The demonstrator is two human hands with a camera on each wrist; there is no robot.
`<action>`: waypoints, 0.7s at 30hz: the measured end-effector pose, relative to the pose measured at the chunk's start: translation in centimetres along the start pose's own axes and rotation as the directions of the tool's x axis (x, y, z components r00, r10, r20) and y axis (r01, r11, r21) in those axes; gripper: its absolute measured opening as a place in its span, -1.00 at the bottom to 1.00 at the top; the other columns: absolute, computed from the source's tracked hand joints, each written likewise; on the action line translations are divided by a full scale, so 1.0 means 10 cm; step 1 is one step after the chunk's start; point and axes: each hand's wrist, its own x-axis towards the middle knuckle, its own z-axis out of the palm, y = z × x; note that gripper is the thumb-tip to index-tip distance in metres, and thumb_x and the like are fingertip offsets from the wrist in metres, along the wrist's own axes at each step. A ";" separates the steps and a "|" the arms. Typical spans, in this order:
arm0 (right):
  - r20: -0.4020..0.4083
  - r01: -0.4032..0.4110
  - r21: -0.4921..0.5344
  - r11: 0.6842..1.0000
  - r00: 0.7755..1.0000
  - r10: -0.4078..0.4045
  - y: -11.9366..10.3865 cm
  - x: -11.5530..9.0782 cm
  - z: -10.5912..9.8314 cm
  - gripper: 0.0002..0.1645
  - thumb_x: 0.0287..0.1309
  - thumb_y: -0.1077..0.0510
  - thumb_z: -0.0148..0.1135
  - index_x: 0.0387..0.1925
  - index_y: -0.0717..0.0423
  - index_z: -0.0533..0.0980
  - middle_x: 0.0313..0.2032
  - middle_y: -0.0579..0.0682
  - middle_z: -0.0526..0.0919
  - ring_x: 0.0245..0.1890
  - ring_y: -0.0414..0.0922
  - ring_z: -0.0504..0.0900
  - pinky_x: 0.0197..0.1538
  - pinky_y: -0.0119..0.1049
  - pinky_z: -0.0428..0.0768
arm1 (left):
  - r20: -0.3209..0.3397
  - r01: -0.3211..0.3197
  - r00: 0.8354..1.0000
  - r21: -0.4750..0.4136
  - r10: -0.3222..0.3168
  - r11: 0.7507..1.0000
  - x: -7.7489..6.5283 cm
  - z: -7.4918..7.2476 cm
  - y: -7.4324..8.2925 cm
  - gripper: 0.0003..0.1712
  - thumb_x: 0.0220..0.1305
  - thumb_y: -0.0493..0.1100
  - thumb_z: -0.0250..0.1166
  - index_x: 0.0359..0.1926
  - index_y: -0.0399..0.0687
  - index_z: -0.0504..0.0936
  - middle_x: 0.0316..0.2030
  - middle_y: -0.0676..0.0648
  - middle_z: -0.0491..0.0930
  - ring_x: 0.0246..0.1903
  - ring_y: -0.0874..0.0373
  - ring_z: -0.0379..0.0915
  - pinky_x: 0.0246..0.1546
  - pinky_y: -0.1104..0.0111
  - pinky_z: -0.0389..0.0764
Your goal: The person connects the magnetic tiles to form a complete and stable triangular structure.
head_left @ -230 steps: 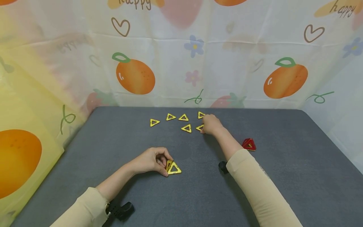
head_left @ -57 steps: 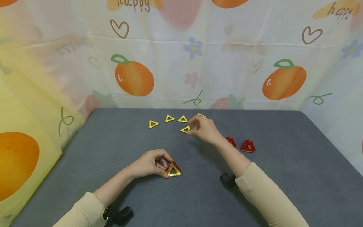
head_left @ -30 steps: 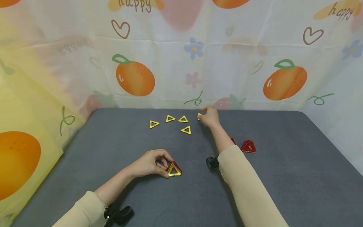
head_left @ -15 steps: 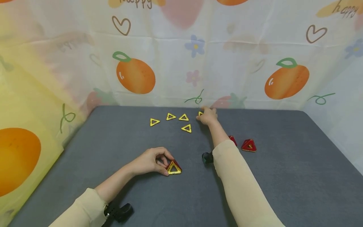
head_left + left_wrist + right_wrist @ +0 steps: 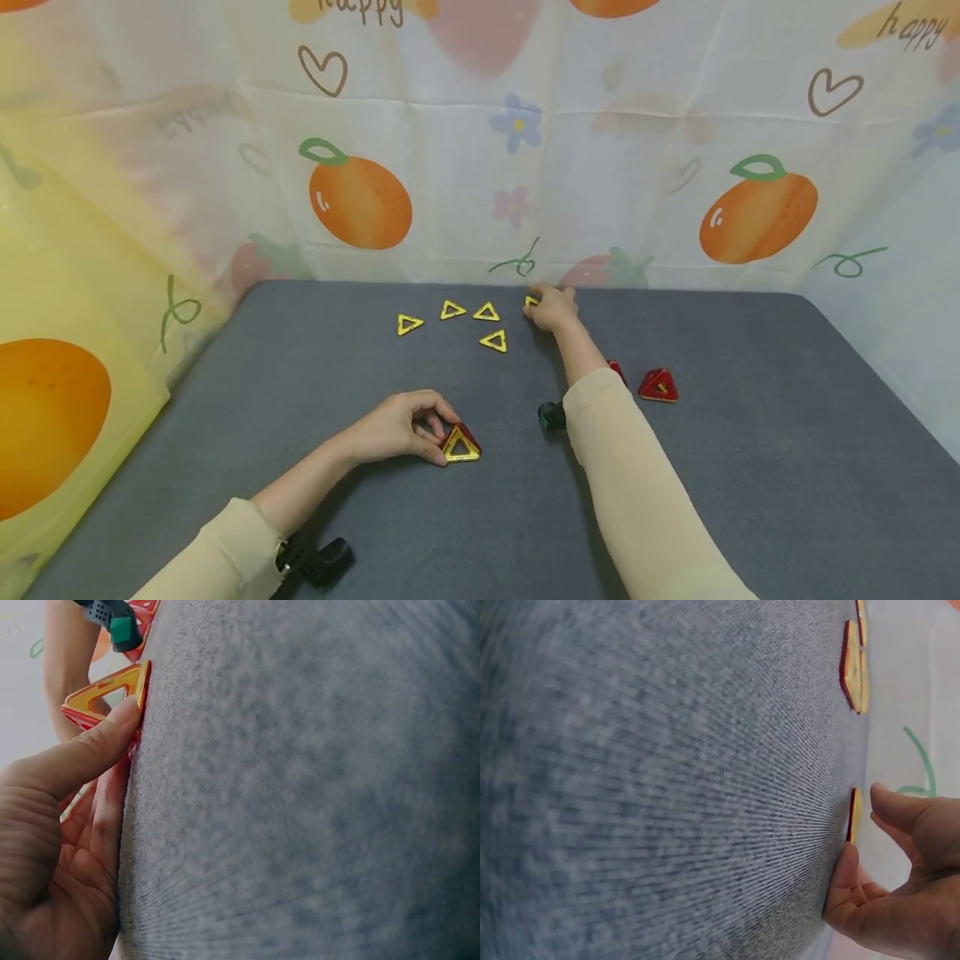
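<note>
My left hand (image 5: 408, 429) holds a small pyramid (image 5: 461, 446) of triangular magnetic tiles, with a yellow face in front and a red one at the right. In the left wrist view, the thumb presses on the yellow side of the pyramid (image 5: 112, 688). At the table's far edge my right hand (image 5: 553, 308) reaches over a flat yellow triangular tile (image 5: 531, 302), its fingers spread. The right wrist view shows one fingertip right at the end of that tile (image 5: 855, 814) and another finger beyond it, apart. The hand partly covers the tile in the head view.
Several yellow triangular tiles (image 5: 493, 340) lie flat along the back of the grey table (image 5: 337, 350). A red pyramid (image 5: 658, 386) stands at the right, with another red piece (image 5: 616, 370) partly behind the right sleeve. A printed curtain (image 5: 465, 167) hangs behind.
Red tiles have joined the yellow ones in my left hand. A second red piece appeared at the right, and one yellow tile left the back. Lately my right hand moved back to the far tile.
</note>
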 end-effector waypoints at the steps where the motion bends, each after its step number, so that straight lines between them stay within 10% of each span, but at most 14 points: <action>1: -0.002 0.000 -0.005 1.000 1.000 0.000 0.00 0.00 0.01 -0.38 0.43 0.04 0.09 0.45 -0.06 0.26 0.51 0.37 -0.16 0.50 0.42 -0.05 0.46 0.28 0.17 | 0.002 -0.004 1.000 0.001 0.004 1.000 0.00 0.00 0.00 -0.51 0.00 -0.28 0.54 0.00 -0.15 0.61 -0.22 -0.17 0.58 -0.27 0.24 0.60 -0.20 0.36 0.72; 21: -0.069 -0.044 -0.157 0.987 0.997 0.034 -0.05 0.07 0.10 -0.51 0.30 0.11 0.27 0.23 0.03 0.47 0.39 0.24 0.27 0.44 0.26 0.15 0.46 0.10 0.22 | 0.007 -0.005 1.000 -0.001 0.005 1.000 0.00 0.00 0.01 -0.50 0.00 -0.28 0.54 0.01 -0.13 0.61 -0.22 -0.18 0.58 -0.28 0.24 0.62 -0.20 0.36 0.72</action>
